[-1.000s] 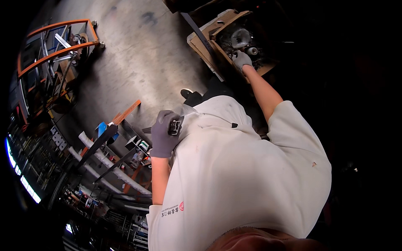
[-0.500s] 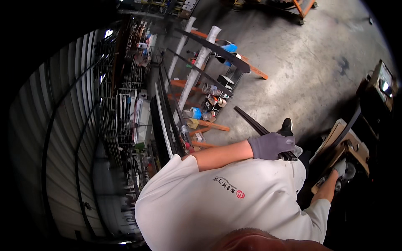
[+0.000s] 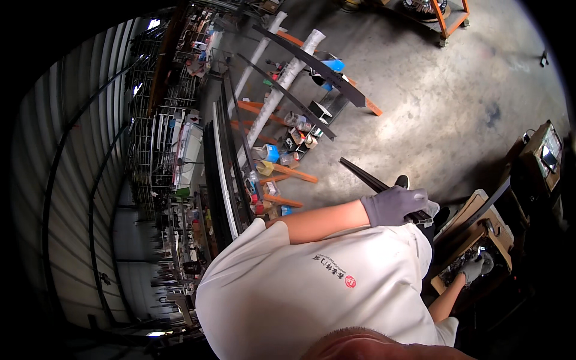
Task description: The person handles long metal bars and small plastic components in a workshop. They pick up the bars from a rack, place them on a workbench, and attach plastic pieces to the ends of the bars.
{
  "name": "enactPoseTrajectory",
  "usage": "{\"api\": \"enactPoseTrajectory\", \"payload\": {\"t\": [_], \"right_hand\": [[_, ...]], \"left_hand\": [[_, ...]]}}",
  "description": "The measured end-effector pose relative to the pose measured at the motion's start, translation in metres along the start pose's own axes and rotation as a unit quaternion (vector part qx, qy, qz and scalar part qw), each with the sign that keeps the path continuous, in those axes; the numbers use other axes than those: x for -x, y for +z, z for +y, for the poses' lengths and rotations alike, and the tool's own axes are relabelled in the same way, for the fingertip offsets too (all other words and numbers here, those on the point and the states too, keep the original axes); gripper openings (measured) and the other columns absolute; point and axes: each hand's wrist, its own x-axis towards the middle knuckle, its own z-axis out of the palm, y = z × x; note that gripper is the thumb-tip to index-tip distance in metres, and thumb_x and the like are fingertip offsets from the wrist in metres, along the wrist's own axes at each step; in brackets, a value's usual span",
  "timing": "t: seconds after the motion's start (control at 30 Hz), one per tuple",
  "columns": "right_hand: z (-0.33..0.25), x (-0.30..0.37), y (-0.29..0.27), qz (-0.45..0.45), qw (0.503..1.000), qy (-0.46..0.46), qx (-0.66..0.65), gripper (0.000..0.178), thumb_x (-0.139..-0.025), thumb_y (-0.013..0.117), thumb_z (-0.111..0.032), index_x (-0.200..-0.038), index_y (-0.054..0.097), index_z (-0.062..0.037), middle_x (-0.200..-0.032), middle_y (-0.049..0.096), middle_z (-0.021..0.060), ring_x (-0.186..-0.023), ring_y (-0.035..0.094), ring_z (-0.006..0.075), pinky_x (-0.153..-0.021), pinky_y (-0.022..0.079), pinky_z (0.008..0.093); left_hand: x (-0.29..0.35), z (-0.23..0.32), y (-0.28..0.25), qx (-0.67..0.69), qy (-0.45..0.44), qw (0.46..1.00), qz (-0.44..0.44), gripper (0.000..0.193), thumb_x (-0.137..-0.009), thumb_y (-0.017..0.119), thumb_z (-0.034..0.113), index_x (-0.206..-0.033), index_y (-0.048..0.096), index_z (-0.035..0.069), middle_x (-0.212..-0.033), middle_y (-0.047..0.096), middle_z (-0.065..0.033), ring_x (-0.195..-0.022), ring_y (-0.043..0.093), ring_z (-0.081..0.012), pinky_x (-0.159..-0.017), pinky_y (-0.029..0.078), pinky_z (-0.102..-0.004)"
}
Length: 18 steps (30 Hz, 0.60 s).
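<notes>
My left hand [image 3: 395, 206], in a grey glove, is closed around a long dark metal profile [image 3: 365, 176]. The profile slants from beyond the hand down to an end beside my trousers, and the fingers' far side is hidden. On the right, my gloved right hand [image 3: 477, 268] is over an open cardboard box [image 3: 499, 235] holding small metal parts. Its fingers are bent together, with a small shiny bit [image 3: 482, 249] at their tips that is too small to name.
Long dark profiles lie across a rack with white-wrapped bars [image 3: 281, 81] and orange legs [image 3: 295, 174] at the left. Beside them is a shelf of tubs and boxes [image 3: 300, 139]. An orange-framed cart [image 3: 441, 24] stands far off. Another box [image 3: 543, 153] is at the right.
My right hand has drawn back slightly toward me within the box, and a shiny bit now shows at its fingertips. The left hand keeps its hold on the profile. The view has shifted a little.
</notes>
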Motion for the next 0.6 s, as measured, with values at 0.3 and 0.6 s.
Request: {"api": "enactPoseTrajectory", "payload": {"t": [0.3,0.6], "right_hand": [[-0.243,0.108,-0.226,0.029,0.91,-0.187,-0.369,0.018,-0.1,0.064,-0.011,-0.109,0.071,0.0021,-0.095,0.072,0.0092,-0.087,0.065,0.0183,-0.081,0.053,0.0328],[-0.352,0.18,-0.282,0.01,0.868,-0.37,-0.33,0.017,-0.094,0.076,-0.018,-0.106,0.073,-0.0051,-0.084,0.071,0.01,-0.07,0.069,0.0253,-0.064,0.056,0.0323]], "left_hand": [[-0.023,-0.022,-0.01,-0.02,0.049,0.995,0.089,0.031,-0.081,0.079,0.01,-0.109,0.068,0.011,-0.106,0.066,-0.0134,-0.092,0.069,-0.0356,-0.075,0.057,-0.0425],[-0.014,-0.027,-0.021,-0.047,0.133,0.986,0.086,0.03,-0.079,0.076,0.006,-0.108,0.066,0.008,-0.108,0.065,-0.0129,-0.081,0.07,-0.0339,-0.066,0.056,-0.0412]]}}
